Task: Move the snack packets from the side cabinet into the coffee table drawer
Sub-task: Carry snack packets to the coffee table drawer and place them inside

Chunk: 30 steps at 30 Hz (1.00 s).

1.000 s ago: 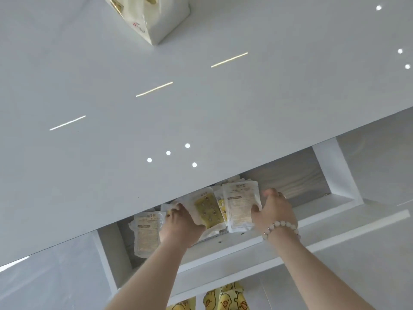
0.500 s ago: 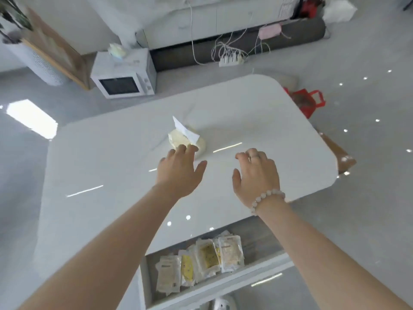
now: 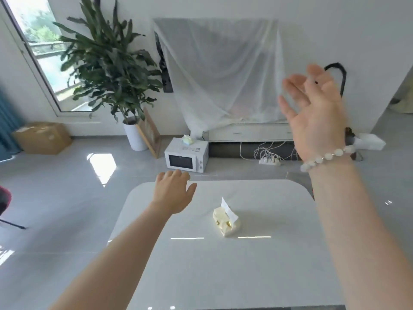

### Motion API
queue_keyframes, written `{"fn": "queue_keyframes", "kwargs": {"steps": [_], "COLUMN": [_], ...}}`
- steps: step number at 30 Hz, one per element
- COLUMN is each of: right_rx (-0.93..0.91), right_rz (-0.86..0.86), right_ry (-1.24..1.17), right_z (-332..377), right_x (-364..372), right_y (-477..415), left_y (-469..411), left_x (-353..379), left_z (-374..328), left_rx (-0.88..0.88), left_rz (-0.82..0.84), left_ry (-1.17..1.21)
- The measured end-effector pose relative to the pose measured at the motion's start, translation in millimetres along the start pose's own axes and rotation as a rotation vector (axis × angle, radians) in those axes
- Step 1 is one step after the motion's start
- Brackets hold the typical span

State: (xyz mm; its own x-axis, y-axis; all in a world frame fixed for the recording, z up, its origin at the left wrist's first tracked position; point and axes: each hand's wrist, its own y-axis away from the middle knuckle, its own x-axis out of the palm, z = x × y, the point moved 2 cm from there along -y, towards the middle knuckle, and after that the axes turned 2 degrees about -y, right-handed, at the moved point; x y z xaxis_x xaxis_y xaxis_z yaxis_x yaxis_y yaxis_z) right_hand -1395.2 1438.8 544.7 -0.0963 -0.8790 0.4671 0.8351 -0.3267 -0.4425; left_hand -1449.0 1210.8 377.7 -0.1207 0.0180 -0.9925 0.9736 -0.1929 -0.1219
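- Plainly, the left hand (image 3: 173, 193) hangs palm down over the far left corner of the coffee table (image 3: 223, 276), at about 11 o'clock on the tabletop. Its fingers are loosely spread, the thumb is out to the side, and it holds nothing. Whether it touches the top I cannot tell.
- The right hand (image 3: 312, 113) is raised high at 2 o'clock in the view with the palm turned inward. The fingers are spread and blurred, and nothing is in them. A bracelet (image 3: 326, 156) of pale beads circles the wrist.
- The coffee table is white and glossy with rounded corners, and it fills the view from the middle down to 6 o'clock.
- A tissue pack (image 3: 225, 219) stands on the tabletop at 4 o'clock from the left hand, well apart from both hands. A white sheet sticks up out of it.
- Where the snack packets lie cannot be told from this view.
- A white microwave (image 3: 186, 157) sits on the floor beyond the table at 12 o'clock, with a small packet (image 3: 187, 139) on top of it.
- A tall leafy plant (image 3: 107, 63) in a white pot (image 3: 134, 136) stands at 10 o'clock. A wooden frame (image 3: 149, 133) leans just beside the pot.
- A cardboard box (image 3: 42, 137) rests on the floor at 9 o'clock, below the window (image 3: 44, 52).
- A sheer white cloth (image 3: 223, 70) hangs on the wall at 12 o'clock, down to a low white cabinet (image 3: 250, 133).
- A power strip (image 3: 269, 161) with tangled cables lies on the floor in front of that cabinet.
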Motion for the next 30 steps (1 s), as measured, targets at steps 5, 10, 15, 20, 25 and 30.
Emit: {"fn": "queue_keyframes", "kwargs": {"steps": [5, 10, 15, 20, 25, 30], "right_rx": [-0.357, -0.389, -0.547, -0.637, -0.791, -1.030], "right_rz": [0.197, 0.799, 1.015, 1.095, 1.219, 1.213], "right_ry": [0.677, 1.418, 1.491, 1.384, 1.374, 1.244], "right_z": [-52, -147, -176, -191, -209, -215], "right_x": [83, 143, 227, 320, 423, 534], "right_y": [-5, 36, 100, 166, 249, 338], "left_y": [28, 66, 123, 194, 289, 402], "left_x": [-23, -49, -79, -99, -121, -135], "left_z": [53, 118, 202, 286, 379, 466], "left_rx": [-0.122, -0.272, -0.473, -0.629, -0.784, -0.989], "left_rz": [-0.042, -0.021, -0.034, -0.026, -0.065, -0.044], "left_ry": [-0.052, -0.146, -0.205, -0.304, -0.340, -0.389]}}
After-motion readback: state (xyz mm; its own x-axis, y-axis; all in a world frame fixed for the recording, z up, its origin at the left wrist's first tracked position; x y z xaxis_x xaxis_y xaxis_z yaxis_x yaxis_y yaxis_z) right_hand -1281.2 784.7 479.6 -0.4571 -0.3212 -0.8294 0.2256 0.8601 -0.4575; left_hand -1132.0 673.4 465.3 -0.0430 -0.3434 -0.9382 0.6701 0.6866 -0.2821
